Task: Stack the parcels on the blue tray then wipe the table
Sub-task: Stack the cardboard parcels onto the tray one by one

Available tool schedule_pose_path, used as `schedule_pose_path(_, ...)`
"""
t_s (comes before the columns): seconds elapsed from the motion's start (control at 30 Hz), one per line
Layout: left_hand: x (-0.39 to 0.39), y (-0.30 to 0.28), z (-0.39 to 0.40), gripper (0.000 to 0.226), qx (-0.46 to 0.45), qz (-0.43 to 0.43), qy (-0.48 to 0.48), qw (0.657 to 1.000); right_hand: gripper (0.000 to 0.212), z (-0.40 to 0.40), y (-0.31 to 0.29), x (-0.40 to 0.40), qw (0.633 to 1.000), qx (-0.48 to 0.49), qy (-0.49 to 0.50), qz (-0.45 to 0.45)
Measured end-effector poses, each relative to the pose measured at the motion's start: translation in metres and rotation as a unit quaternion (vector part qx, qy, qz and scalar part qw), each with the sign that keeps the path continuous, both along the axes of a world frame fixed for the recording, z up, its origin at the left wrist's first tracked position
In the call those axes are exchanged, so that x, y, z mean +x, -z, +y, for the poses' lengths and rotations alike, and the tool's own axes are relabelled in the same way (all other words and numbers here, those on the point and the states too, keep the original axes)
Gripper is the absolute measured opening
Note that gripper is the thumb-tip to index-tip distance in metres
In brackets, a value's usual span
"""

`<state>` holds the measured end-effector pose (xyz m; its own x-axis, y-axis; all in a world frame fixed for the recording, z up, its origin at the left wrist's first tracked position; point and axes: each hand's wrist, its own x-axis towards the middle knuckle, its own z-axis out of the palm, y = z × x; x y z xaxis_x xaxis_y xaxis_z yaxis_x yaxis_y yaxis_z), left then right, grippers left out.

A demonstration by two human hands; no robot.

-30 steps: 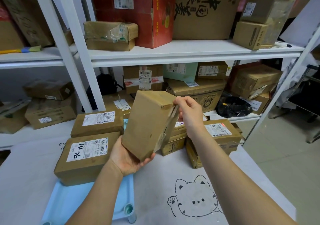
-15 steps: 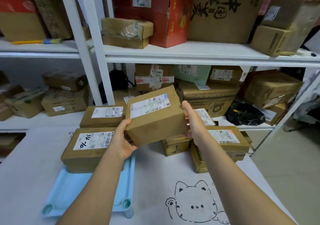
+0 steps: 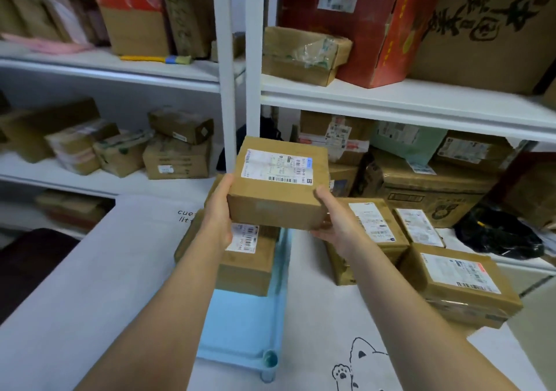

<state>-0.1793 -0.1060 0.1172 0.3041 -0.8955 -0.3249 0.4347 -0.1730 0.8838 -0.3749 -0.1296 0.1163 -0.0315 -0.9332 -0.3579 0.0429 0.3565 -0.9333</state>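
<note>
- The left hand [image 3: 218, 213] is gripping the left side of a labelled parcel [image 3: 278, 186], holding it above the blue tray [image 3: 240, 324].
- One parcel is already sitting on the tray.
- The right hand [image 3: 337, 222] is gripping the held parcel's right side.
- Three table parcels [image 3: 460, 282] are waiting; wiping looks undone.

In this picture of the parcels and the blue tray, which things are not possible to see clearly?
Head view only:
- Held parcel: label text too small and blurred to read.
- Parcel on the blue tray: mostly hidden by the held parcel and left hand.
- Blue tray: left part covered by the left forearm.
- Right hand: fingertips hidden under the held parcel.
- Cat drawing: cut off by the bottom edge.
</note>
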Motion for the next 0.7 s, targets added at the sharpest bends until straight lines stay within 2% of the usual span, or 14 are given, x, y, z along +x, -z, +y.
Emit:
schedule_pose_path(0.13, 0.035, 0.000, -0.010, 0.029, 0.022, -0.040, 0.010, 0.999, 0.043, -0.019, 0.002, 0.042, 1.000, 0.009, -0.012, -0.013)
schedule_pose_path(0.23, 0.061, 0.006, -0.025, 0.032, 0.045, -0.049, 0.026, 0.997, 0.051, -0.031, 0.001, 0.070, 0.999, 0.023, -0.014, -0.019)
schedule_pose_path(0.3, 0.077, 0.012, -0.037, 0.042, 0.053, -0.066, 0.042, 0.996, 0.058, -0.040, 0.003, 0.086, 0.999, 0.038, -0.010, -0.017)
schedule_pose_path(0.47, 0.095, 0.029, -0.059, 0.086, 0.064, -0.100, 0.057, 0.991, 0.059, -0.058, 0.004, 0.108, 0.998, 0.048, 0.001, 0.040)
schedule_pose_path(0.6, 0.104, 0.047, -0.069, 0.101, 0.087, -0.107, 0.063, 0.988, 0.059, -0.065, 0.008, 0.121, 0.995, 0.054, 0.006, 0.082)
schedule_pose_path(0.7, 0.108, 0.052, -0.073, 0.100, 0.101, -0.121, 0.072, 0.985, 0.058, -0.069, 0.010, 0.125, 0.994, 0.053, 0.010, 0.097)
